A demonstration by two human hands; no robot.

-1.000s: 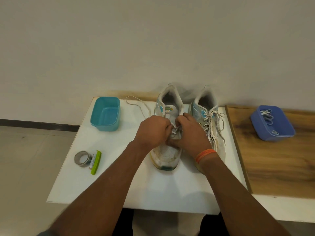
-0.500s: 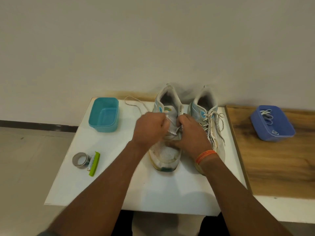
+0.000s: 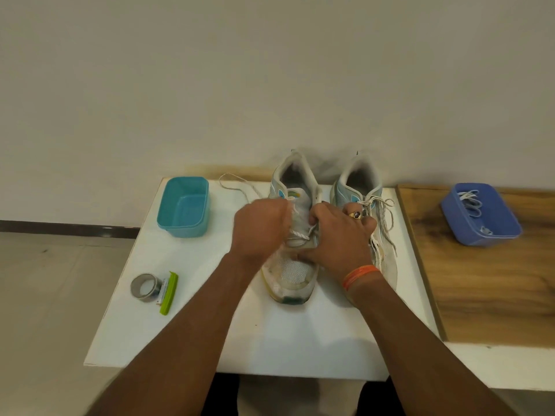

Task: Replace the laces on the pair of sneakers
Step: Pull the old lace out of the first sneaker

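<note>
Two hands are working on the lace of one sneaker on a white worktop.

The left hand (image 3: 260, 228) is curling its fingers around the white lace (image 3: 297, 234) and the right hand (image 3: 338, 235) is pinching it over the left sneaker (image 3: 292, 274), which is sitting just beside the right sneaker (image 3: 360, 187), whose old lace is hanging loose. A teal tub (image 3: 183, 208) is sitting near the back left of the worktop (image 3: 195, 340), and a roll of tape (image 3: 144, 287) is lying right next to a green cutter (image 3: 168, 292). A blue tub (image 3: 480, 217) with white laces inside is sitting on the wooden board (image 3: 486, 295) to the right.
</note>
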